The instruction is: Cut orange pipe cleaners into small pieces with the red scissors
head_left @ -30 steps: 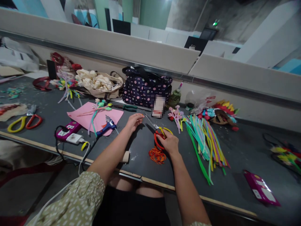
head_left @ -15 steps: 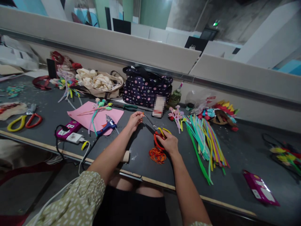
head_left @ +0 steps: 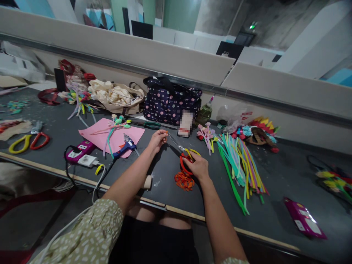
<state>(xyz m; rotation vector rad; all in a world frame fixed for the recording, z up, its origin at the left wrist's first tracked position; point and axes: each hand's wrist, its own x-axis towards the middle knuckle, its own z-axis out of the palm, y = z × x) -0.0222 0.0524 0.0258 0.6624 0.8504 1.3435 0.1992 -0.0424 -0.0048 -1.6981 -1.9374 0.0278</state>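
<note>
My right hand (head_left: 198, 165) is wrapped round the red and yellow handles of a pair of scissors (head_left: 186, 158). The blades point up and left, their tips close to my left hand (head_left: 158, 141). That hand is closed in a pinch, and a small orange piece (head_left: 167, 132) shows at its fingertips; it looks like a bit of pipe cleaner, though most of it is hidden. Below the scissors lies a small pile of orange pipe cleaner pieces (head_left: 184, 181) on the dark table (head_left: 167, 200).
Right of my hands lies a bundle of coloured pipe cleaners (head_left: 242, 165). Pink pipe cleaner flowers (head_left: 206, 134) sit behind it. To the left, a blue glue gun (head_left: 125, 146) rests on pink paper (head_left: 93, 129), near a purple power strip (head_left: 79, 152). A dotted bag (head_left: 170, 101) stands behind.
</note>
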